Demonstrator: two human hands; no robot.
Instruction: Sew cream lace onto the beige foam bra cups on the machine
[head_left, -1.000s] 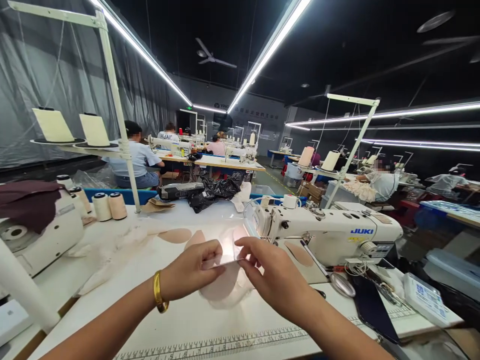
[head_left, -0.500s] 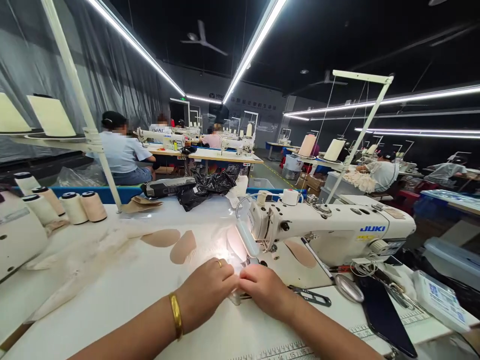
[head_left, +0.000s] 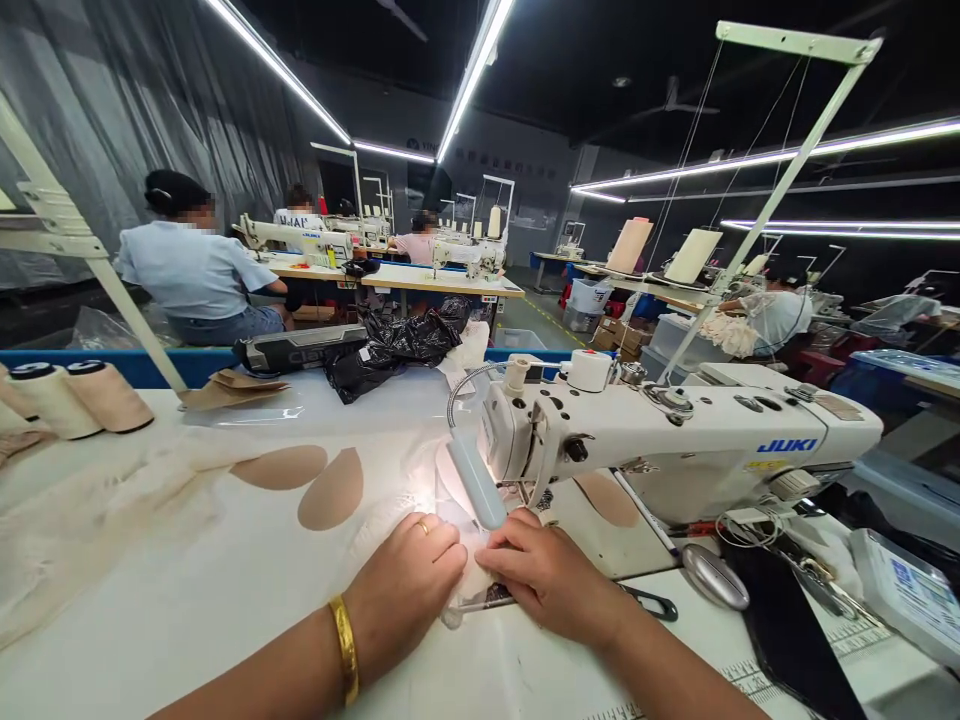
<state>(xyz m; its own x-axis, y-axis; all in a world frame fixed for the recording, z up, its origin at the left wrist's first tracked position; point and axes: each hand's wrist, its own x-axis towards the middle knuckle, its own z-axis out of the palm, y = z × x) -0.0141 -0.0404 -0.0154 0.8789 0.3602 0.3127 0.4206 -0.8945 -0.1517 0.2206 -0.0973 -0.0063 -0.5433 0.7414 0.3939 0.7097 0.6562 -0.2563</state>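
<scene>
Pale, sheer fabric (head_left: 386, 520) lies under the lamp by the needle area of a white JUKI sewing machine (head_left: 675, 430). My left hand (head_left: 409, 580), with a ring and a gold bracelet, is closed on the fabric just left of the needle area. Close beside it, my right hand (head_left: 551, 575) rests on the fabric with its fingers apart, under the machine head. The grey lamp (head_left: 478, 480) partly hides the needle. Two tan oval pieces (head_left: 330, 490) lie to the left, and another tan piece (head_left: 607, 498) lies on the machine bed.
Thread cones (head_left: 109, 395) stand at the left. A black plastic bag (head_left: 397, 345) lies at the back edge. Right of my right hand are snips (head_left: 652, 603), a silver oval object (head_left: 715, 577) and a dark phone (head_left: 795, 640). People sit at other machines beyond.
The view has shifted closer to the machine. My right hand's fingers have spread from a pinch and moved slightly away from my left hand, which stays closed.
</scene>
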